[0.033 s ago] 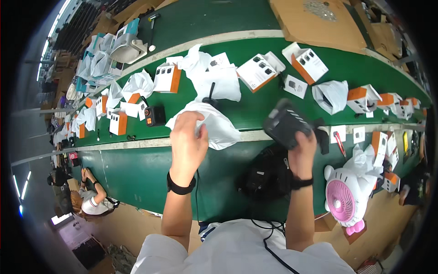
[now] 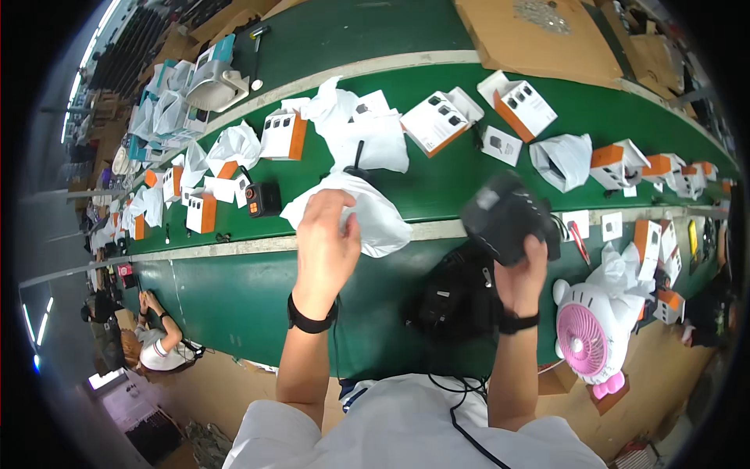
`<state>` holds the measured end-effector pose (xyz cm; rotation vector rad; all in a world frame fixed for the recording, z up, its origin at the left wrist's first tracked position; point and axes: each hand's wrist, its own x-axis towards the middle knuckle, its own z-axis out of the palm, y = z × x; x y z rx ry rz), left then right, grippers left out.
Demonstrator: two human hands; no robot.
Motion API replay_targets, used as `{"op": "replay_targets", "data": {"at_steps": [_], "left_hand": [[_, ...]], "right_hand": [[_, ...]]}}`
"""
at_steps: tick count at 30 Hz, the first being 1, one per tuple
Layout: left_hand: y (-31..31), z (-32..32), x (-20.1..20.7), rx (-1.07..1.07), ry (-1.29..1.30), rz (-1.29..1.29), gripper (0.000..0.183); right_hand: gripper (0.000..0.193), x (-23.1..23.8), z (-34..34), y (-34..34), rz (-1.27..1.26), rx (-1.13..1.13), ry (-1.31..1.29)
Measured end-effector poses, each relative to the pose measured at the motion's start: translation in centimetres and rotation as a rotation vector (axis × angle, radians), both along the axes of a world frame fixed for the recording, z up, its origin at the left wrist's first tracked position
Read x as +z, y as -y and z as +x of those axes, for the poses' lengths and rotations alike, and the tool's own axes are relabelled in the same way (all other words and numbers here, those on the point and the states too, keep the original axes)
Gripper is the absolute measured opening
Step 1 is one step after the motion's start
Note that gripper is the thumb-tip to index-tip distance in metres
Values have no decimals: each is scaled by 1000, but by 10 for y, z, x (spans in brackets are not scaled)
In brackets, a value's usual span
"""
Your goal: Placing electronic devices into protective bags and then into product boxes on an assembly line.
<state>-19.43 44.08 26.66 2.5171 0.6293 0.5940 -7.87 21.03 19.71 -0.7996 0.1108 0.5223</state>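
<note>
My left hand [image 2: 324,242] reaches over the green conveyor belt [image 2: 234,289] and grips a crumpled white plastic bag [image 2: 379,215] lying across the belt's pale stripe. My right hand [image 2: 525,270] holds a black blocky device [image 2: 504,213] up above the belt, tilted. A black pile of similar gear with cables [image 2: 453,301] sits on the belt just below and between my hands. Both wrists wear black bands.
White and orange cartons [image 2: 441,121] and more white bags [image 2: 562,160] are scattered along the far belt. A small black and orange device [image 2: 262,199] stands to the left. A pink and white cat-shaped fan [image 2: 598,328] is at my right. Another person [image 2: 156,340] sits lower left.
</note>
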Motion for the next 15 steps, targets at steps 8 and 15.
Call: {"op": "replay_targets", "data": {"at_steps": [8,15], "left_hand": [[59,34,38,-429,57,-624,21],[71,61,55,-599,94,-837,22]], "right_hand": [[79,61,-28,1,-43,44,316],[62,65,-7,10,-868,318,1096]]}}
